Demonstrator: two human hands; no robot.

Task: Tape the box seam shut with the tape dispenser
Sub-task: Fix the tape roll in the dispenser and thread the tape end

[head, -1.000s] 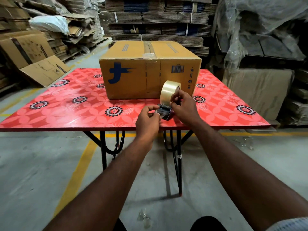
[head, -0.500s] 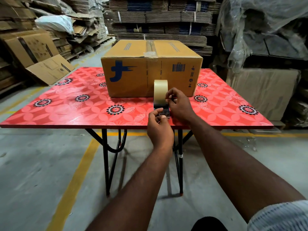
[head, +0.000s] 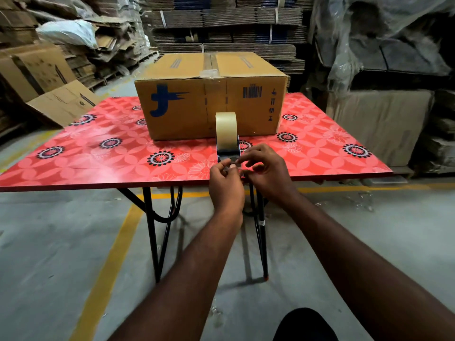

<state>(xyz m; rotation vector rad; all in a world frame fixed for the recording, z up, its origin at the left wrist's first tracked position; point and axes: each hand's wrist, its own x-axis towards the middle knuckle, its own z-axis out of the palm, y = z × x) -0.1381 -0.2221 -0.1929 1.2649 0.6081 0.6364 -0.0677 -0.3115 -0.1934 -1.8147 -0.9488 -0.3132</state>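
A brown cardboard box (head: 187, 102) with a blue logo sits at the middle of the red flowered table (head: 98, 153). Its top seam (head: 209, 62) runs away from me with tape along it. The tape dispenser (head: 227, 137), carrying a roll of clear tape, stands upright on the table just in front of the box. My left hand (head: 225, 183) pinches the dispenser's near end at the table's front edge. My right hand (head: 267, 171) is beside it, fingertips on the same end; the tape's free end is hidden between the fingers.
Stacks of flattened cardboard (head: 221, 20) rise behind the table. Loose cartons (head: 39, 77) lean at the left. Plastic-wrapped pallets (head: 384, 50) stand at the right. A yellow line (head: 108, 262) marks the concrete floor under the black table legs (head: 152, 232).
The dispenser has turned from tilted rightward to upright, facing me edge-on. Both hands have come together at its near end; the right hand dropped from the roll's side.
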